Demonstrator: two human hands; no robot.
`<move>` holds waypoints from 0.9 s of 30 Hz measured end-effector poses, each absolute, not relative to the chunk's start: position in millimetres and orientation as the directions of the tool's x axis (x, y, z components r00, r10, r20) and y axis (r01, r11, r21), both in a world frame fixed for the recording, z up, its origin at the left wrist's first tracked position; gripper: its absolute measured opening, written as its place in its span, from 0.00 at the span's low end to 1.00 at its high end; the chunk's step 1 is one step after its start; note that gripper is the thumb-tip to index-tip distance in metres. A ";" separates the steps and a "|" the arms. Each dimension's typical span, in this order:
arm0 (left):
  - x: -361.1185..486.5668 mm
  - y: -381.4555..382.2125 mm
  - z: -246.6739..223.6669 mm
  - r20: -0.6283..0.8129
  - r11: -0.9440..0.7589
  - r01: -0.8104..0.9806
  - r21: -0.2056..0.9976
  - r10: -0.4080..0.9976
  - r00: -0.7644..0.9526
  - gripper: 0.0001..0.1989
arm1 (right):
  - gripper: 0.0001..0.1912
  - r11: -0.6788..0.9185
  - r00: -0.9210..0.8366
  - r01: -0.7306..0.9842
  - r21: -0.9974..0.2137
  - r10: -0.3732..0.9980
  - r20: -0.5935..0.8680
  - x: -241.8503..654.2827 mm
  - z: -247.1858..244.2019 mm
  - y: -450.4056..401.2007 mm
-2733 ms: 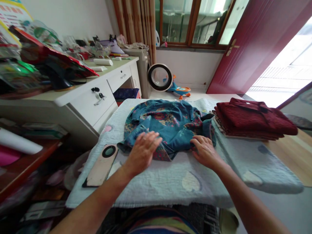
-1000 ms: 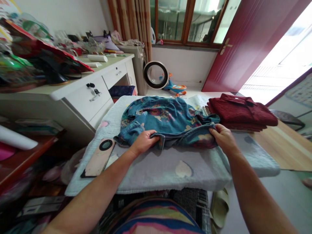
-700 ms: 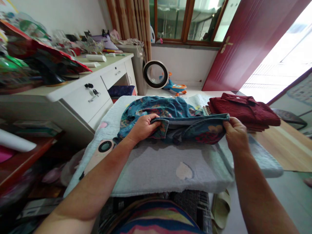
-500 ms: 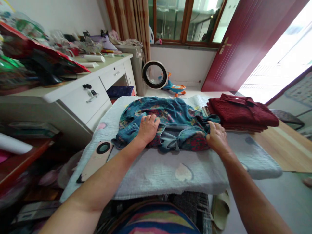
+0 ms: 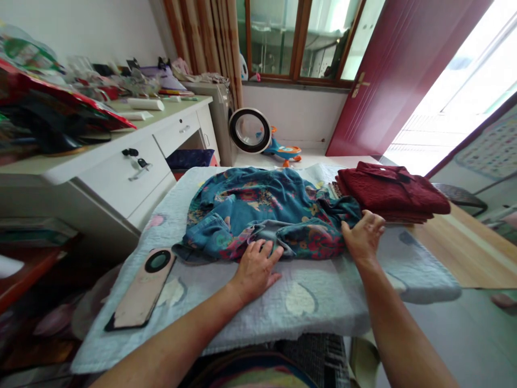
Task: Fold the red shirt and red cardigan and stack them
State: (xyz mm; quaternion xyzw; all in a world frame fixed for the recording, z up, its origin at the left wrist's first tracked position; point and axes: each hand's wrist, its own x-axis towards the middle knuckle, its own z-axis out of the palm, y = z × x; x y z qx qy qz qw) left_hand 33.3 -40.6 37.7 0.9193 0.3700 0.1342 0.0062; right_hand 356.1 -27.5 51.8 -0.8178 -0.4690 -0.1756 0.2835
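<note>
A crumpled blue-green floral denim garment [image 5: 274, 196] lies across the cloth-covered table [image 5: 323, 318]. My left hand [image 5: 258, 267] rests at its near edge, fingers spread and touching the fabric, thumb over the table cloth. At the garment's right end, my right hand [image 5: 362, 237] has its fingers apart and the thumb against the bunched fabric. Just beyond that hand sits a folded dark red garment [image 5: 396, 188] on a stack of folded cloth. A phone [image 5: 141, 291] with a round camera ring lies face down to the left of the floral garment.
A white desk [image 5: 117, 151] crowded with items stands at the left. Behind the table are a washing machine with its round door [image 5: 250, 131] open and an orange and blue ride-on toy [image 5: 283, 150]. A wooden board [image 5: 464, 242] adjoins the right side. The red door [image 5: 363, 81] stands open.
My left hand has moved off the middle of the garment toward me, to its near edge. My right hand has shifted slightly right and its fingers have spread. The view has tilted a little.
</note>
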 end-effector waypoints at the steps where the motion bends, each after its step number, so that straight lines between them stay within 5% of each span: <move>1: 34.5 -37.8 36.4 0.228 -0.704 0.700 0.120 0.705 0.671 0.34 | 0.33 -0.425 0.540 0.841 -0.335 0.688 0.484 354.2 51.3 -27.4; 5: 43.4 -28.2 38.6 0.180 -0.659 0.737 0.151 0.751 0.635 0.31 | 0.45 -0.515 0.617 0.745 -0.424 0.774 0.144 346.9 50.5 -24.4; 8: 49.3 -22.3 42.6 0.161 -0.651 0.741 0.163 0.759 0.631 0.17 | 0.49 -0.415 0.530 0.786 -0.458 0.834 0.154 342.6 50.7 -17.8; 12: 47.7 -17.3 49.4 0.156 -0.698 0.689 0.196 0.716 0.681 0.09 | 0.32 0.016 0.102 0.907 -0.421 0.961 0.256 336.7 57.3 0.8; 14: 43.6 -17.5 53.6 0.176 -0.732 0.641 0.230 0.680 0.712 0.10 | 0.21 0.109 0.001 0.871 -0.479 0.975 0.223 335.1 63.8 14.9; 20: 35.2 -24.4 62.0 0.111 -0.801 0.521 0.294 0.571 0.814 0.10 | 0.25 -0.313 0.532 0.808 -0.498 0.751 0.391 341.3 70.7 67.9; 27: 33.9 -27.3 63.5 0.050 -0.797 0.494 0.348 0.542 0.839 0.06 | 0.52 -0.499 0.542 0.766 -0.406 0.840 -0.012 341.8 50.2 108.1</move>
